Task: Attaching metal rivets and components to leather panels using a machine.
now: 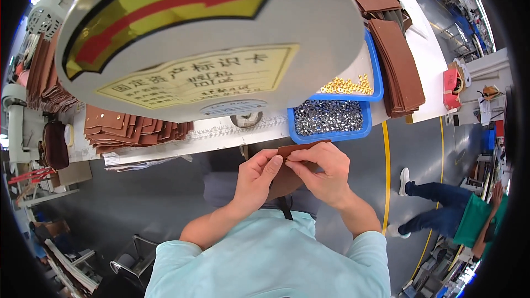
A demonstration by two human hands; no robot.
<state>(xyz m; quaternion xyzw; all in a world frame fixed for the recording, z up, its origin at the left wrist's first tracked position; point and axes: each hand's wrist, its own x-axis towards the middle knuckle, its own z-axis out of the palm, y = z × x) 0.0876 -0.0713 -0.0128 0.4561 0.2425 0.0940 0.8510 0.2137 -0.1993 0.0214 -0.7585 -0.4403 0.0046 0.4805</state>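
A brown leather-like piece (305, 146) is held up between my two hands at the table's front edge. My left hand (255, 180) is closed, pinching the piece near its left side with thumb and forefinger. On the other side, my right hand (324, 170) also pinches it, fingertips close to the left thumb. Whether a small part sits between the right fingertips is too small to tell. Just beyond my hands, a blue tray (291, 127) holds many small silver metal fittings (331, 117). Behind it lie gold fittings (350, 84) in another blue tray (377, 72).
A large white machine head (221, 30) with a red arrow label overhangs the white table (221, 139). Brown pieces lie in stacks at left (124, 129) and right (398, 69). A person in green (473, 218) is off to the right, beyond a yellow floor line (386, 176).
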